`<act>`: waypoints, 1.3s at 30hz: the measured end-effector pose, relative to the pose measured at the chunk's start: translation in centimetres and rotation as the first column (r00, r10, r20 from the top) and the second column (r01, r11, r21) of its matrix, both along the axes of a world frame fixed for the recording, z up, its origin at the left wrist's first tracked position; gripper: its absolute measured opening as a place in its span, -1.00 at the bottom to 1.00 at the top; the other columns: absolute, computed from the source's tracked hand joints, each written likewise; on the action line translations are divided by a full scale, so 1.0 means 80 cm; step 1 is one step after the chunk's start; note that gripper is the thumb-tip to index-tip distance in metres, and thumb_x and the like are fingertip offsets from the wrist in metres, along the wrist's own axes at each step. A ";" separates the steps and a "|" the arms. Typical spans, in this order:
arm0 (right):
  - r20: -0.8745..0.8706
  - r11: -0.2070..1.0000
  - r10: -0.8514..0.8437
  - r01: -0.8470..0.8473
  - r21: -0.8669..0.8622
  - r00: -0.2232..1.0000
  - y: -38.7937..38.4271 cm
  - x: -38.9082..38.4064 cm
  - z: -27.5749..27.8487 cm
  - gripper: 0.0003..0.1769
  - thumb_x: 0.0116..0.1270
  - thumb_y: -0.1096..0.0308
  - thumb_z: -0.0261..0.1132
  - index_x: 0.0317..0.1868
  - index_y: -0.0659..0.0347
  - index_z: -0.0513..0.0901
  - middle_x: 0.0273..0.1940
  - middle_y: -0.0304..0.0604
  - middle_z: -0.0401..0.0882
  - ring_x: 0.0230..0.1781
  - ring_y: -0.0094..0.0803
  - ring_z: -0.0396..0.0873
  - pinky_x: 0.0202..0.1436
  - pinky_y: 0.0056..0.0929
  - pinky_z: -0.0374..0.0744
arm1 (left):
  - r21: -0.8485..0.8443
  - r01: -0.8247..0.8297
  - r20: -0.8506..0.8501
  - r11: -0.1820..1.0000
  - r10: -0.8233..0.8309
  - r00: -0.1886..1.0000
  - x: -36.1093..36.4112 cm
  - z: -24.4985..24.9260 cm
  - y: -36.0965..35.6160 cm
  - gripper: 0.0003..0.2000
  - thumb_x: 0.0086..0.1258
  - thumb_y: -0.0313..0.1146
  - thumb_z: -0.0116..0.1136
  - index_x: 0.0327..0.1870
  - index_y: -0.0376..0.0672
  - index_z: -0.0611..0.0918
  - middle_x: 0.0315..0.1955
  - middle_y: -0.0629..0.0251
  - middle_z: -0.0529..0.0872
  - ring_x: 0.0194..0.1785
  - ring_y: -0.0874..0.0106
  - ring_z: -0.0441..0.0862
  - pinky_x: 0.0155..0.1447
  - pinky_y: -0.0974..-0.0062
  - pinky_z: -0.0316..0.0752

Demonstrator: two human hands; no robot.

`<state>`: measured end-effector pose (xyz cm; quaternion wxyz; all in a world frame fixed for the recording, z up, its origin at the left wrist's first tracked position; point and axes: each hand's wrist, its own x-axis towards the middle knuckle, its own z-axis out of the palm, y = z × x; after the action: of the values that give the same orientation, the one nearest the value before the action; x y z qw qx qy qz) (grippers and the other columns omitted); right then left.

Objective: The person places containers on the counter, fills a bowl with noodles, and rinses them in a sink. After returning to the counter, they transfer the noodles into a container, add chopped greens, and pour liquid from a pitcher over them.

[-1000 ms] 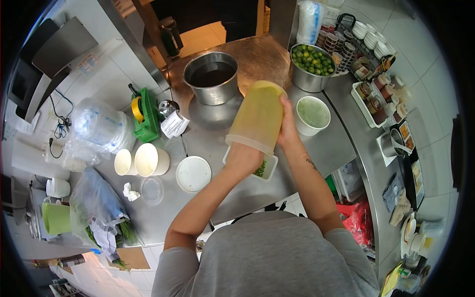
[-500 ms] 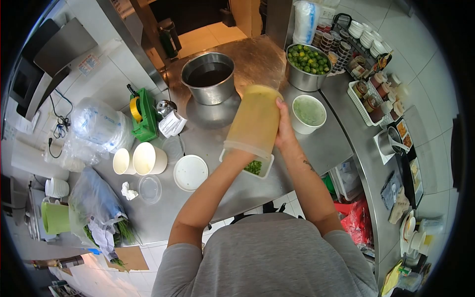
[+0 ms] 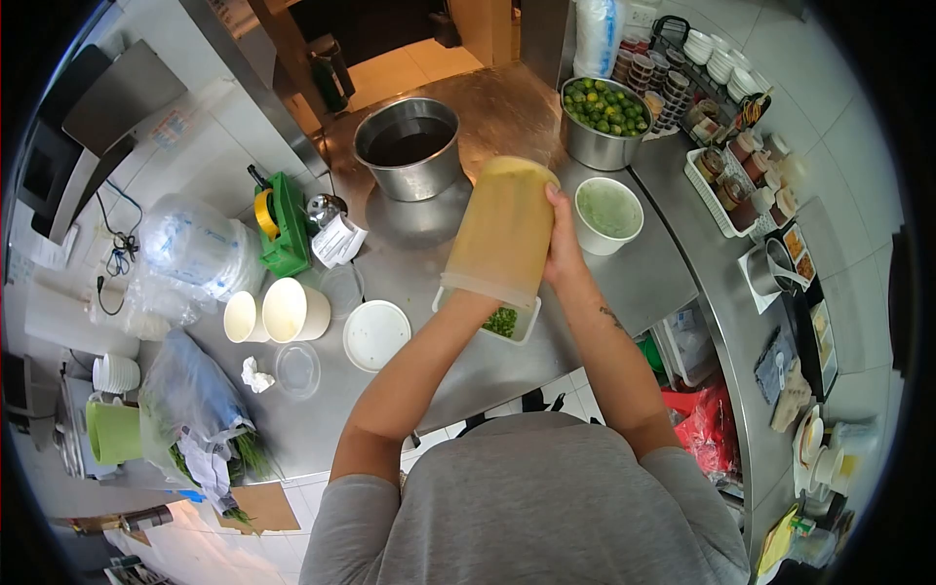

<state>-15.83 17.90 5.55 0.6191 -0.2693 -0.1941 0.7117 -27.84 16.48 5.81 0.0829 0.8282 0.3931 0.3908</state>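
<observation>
A tall, translucent yellowish plastic container (image 3: 502, 229) is held tilted over the counter, its rim toward me and its base away. My right hand (image 3: 564, 239) grips it along the right side, thumb near the base. At the rim, my left hand (image 3: 478, 305) disappears inside or behind the container, so its fingers are hidden. Partly below the rim lies a white tray (image 3: 527, 334) with chopped green herbs (image 3: 502, 322). Right of the container stands a white tub (image 3: 606, 244) with pale green contents.
A steel pot (image 3: 409, 180) of dark liquid and a pot of green citrus fruits (image 3: 606, 109) stand farther back. Paper tubs (image 3: 295, 310), a white lid (image 3: 376, 335) and a green tape dispenser (image 3: 286, 229) sit to the left. Bagged greens (image 3: 195, 400) lie at the front left.
The container has tilted slightly, with its rim a little lower in view. Both hands stay at it, and the whole view has shifted slightly.
</observation>
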 end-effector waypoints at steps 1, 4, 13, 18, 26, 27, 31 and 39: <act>0.007 1.000 -0.007 0.007 0.004 1.000 0.001 -0.001 0.002 -0.35 0.33 -0.13 0.15 0.19 0.25 0.46 0.07 -0.05 0.56 0.06 -0.27 0.56 0.17 -0.29 0.55 | -0.031 -0.012 0.005 0.999 0.012 1.000 0.003 -0.007 0.009 -0.73 0.32 -0.29 0.14 -0.01 -0.17 0.59 -0.14 0.16 0.64 -0.08 0.21 0.60 -0.07 0.29 0.50; -0.073 0.999 -0.031 0.030 -0.014 0.997 0.000 -0.001 0.001 -0.36 0.34 -0.12 0.15 0.19 0.25 0.46 0.07 -0.05 0.56 0.06 -0.27 0.57 0.16 -0.30 0.55 | -0.110 -0.033 0.035 0.993 0.037 0.999 0.008 -0.020 0.023 -0.73 0.31 -0.30 0.14 -0.01 -0.17 0.59 -0.14 0.16 0.64 -0.09 0.21 0.60 -0.07 0.28 0.50; -0.040 1.000 -0.026 0.026 0.016 0.999 -0.005 -0.001 0.013 -0.38 0.36 -0.10 0.13 0.18 0.26 0.46 0.05 -0.06 0.58 0.03 -0.28 0.58 0.14 -0.33 0.56 | -0.125 0.017 0.132 0.992 -0.001 0.991 0.004 0.008 -0.014 -0.73 0.30 -0.33 0.15 0.00 -0.19 0.59 -0.13 0.13 0.63 -0.08 0.18 0.59 -0.05 0.26 0.49; -0.025 1.000 -0.010 0.010 -0.009 1.000 -0.006 -0.003 0.004 -0.36 0.34 -0.11 0.15 0.18 0.25 0.47 0.06 -0.07 0.57 0.04 -0.28 0.58 0.15 -0.31 0.56 | -0.042 -0.056 0.112 0.998 0.060 0.992 0.013 -0.010 -0.013 -0.73 0.29 -0.35 0.15 0.00 -0.20 0.59 -0.12 0.10 0.63 -0.08 0.14 0.58 -0.04 0.22 0.48; -0.058 0.999 0.030 -0.028 0.037 0.998 -0.003 -0.005 0.003 -0.36 0.33 -0.12 0.17 0.19 0.24 0.47 0.08 -0.08 0.57 0.05 -0.27 0.58 0.15 -0.30 0.56 | -0.099 -0.009 0.166 0.995 0.026 0.986 0.006 -0.024 0.001 -0.73 0.28 -0.37 0.15 -0.02 -0.20 0.59 -0.14 0.10 0.63 -0.09 0.13 0.58 -0.05 0.21 0.48; -0.055 0.998 0.029 -0.026 0.052 0.998 -0.003 -0.004 0.003 -0.36 0.33 -0.12 0.16 0.19 0.24 0.47 0.07 -0.07 0.57 0.04 -0.27 0.58 0.15 -0.30 0.56 | -0.088 -0.002 0.160 0.996 0.016 0.987 0.006 -0.025 -0.001 -0.73 0.28 -0.37 0.15 -0.02 -0.20 0.59 -0.14 0.10 0.63 -0.09 0.13 0.58 -0.05 0.21 0.48; -0.055 0.999 -0.006 0.008 0.039 0.998 -0.008 -0.003 -0.002 -0.36 0.35 -0.10 0.15 0.20 0.27 0.45 0.07 -0.05 0.56 0.04 -0.30 0.57 0.14 -0.32 0.55 | -0.011 0.030 0.108 1.000 -0.028 0.994 -0.001 -0.021 -0.017 -0.73 0.27 -0.37 0.16 -0.03 -0.20 0.60 -0.15 0.09 0.63 -0.09 0.13 0.58 -0.05 0.20 0.48; -0.075 1.000 0.001 0.001 0.027 0.997 -0.012 -0.002 0.004 -0.36 0.34 -0.13 0.14 0.18 0.24 0.46 0.05 -0.07 0.58 0.03 -0.26 0.58 0.15 -0.28 0.56 | 0.078 -0.025 0.019 0.997 0.024 1.000 -0.006 0.002 -0.040 -0.73 0.23 -0.38 0.16 -0.06 -0.21 0.61 -0.19 0.07 0.64 -0.13 0.07 0.58 -0.10 0.17 0.46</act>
<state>-15.96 16.94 5.84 0.6297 -0.2338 -0.1804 0.7185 -28.31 13.31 5.99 0.0491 0.8224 0.3868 0.4143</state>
